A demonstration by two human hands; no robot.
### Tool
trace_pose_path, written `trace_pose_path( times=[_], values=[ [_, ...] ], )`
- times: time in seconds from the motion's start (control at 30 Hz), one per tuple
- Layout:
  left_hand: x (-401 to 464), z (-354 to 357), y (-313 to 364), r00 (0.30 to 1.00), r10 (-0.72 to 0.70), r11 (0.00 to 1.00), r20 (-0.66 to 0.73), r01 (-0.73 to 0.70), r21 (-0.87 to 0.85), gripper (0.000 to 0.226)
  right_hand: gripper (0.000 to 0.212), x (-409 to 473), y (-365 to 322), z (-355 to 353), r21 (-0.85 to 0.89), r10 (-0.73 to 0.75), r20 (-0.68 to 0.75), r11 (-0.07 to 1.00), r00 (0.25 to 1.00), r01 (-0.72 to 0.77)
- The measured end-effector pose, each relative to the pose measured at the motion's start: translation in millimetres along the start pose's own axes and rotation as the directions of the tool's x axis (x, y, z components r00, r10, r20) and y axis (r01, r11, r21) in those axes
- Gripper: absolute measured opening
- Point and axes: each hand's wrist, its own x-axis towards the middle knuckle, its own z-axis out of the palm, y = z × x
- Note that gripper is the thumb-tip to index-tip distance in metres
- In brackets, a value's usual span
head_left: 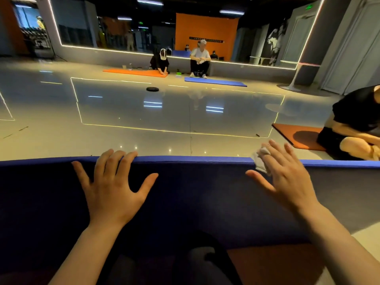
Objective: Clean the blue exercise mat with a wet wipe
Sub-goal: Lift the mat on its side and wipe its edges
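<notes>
A glossy gym floor (127, 112) filled the upper half of the frame. The blue exercise mat (195, 192) lay directly under both hands, its long axis running left to right across the lower frame. The left hand (112, 188) rested flat, fingers spread, holding nothing. The right hand (287, 179) pressed the wet wipe (259, 160) with straight fingers at the mat's far edge, right of centre, so it seemed the one placed to wipe.

wet wipe (259, 160): mostly hidden under right hand (287, 177) fingers | blue exercise mat (195, 192): both ends cut off by frame | neighbour (353, 124): head out of frame
</notes>
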Motion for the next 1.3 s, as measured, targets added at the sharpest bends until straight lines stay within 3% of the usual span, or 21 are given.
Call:
trace_pose_path(
  times=[0.1,0.2,0.27,0.37,0.47,0.63,0.83,0.93,1.0,1.17,1.3],
  values=[
    [6,1,3,1.000,-0.018,1.000,0.017,0.018,0.014,0.071,0.085,-13,35,-3,-0.062,0.094,0.020,0.994,0.995,-0.092],
    [9,2,5,1.000,-0.015,1.000,0.026,0.015,0.019,0.072,0.083,-10,15,7,0.066,0.195,-0.089,0.980,0.977,-0.190],
    [9,4,6,0.999,-0.004,1.000,0.033,0.003,0.022,0.071,0.077,1,-18,11,0.192,0.203,-0.139,0.966,0.969,-0.175],
    [14,7,5,0.999,-0.005,1.000,0.045,0.004,0.026,0.069,0.070,24,-88,15,0.317,0.078,-0.155,0.948,0.985,-0.025],
    [17,10,2,0.999,-0.008,1.000,0.047,0.008,0.016,0.066,0.069,36,-155,19,0.333,-0.071,-0.142,0.936,0.987,0.115],
    [15,9,-6,1.000,0.023,1.000,0.019,-0.023,-0.017,0.058,0.066,30,-131,17,0.190,-0.164,-0.128,0.964,0.978,0.187],
    [18,13,-3,1.000,0.006,0.999,0.007,-0.006,-0.044,0.060,0.075,-6,-13,8,0.045,0.052,-0.087,0.998,0.995,-0.048],
    [19,16,0,1.000,0.004,1.000,0.010,-0.003,-0.022,0.062,0.084,-6,-3,10,0.203,0.218,-0.094,0.959,0.971,-0.196],
    [20,17,0,0.999,0.012,1.000,0.034,-0.012,-0.001,0.063,0.077,3,-25,14,0.293,0.288,-0.113,0.924,0.951,-0.245],
    [24,13,-7,0.993,0.054,0.997,0.104,-0.059,0.041,0.066,0.066,36,-140,21,0.424,0.100,-0.157,0.905,0.983,-0.025],
    [24,11,-14,0.990,0.071,0.996,0.121,-0.078,0.047,0.064,0.071,44,-189,25,0.363,-0.062,-0.143,0.925,0.988,0.110]
  ],
)
